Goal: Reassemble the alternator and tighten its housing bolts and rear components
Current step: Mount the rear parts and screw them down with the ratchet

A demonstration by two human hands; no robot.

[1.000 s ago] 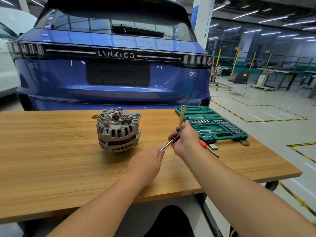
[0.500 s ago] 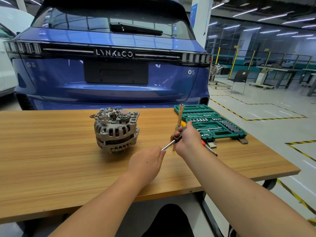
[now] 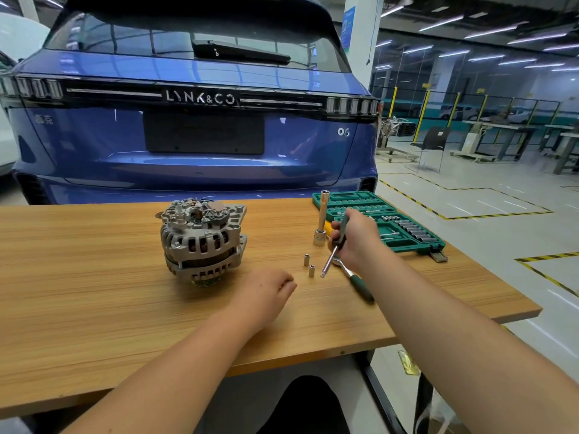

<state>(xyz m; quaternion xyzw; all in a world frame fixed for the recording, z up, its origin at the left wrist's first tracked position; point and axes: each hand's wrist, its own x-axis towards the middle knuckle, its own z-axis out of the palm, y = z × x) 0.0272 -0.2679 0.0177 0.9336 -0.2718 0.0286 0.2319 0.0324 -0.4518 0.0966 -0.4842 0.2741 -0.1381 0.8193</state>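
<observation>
Though ribbed, cast-metal alternator [image 3: 203,240] on woodgrain table [image 3: 94,292]

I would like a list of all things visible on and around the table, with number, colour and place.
alternator: 1, silver, table centre
small sockets: 2, silver, upright, right of alternator
long socket: 1, silver, upright, beside case
socket case: 1, green, open, table's right
ratchet: 1, green grip, lying under right arm
table: 1, wood
car: 1, blue, behind table
left hand: loosely curled, empty
right hand: holds driver
</observation>
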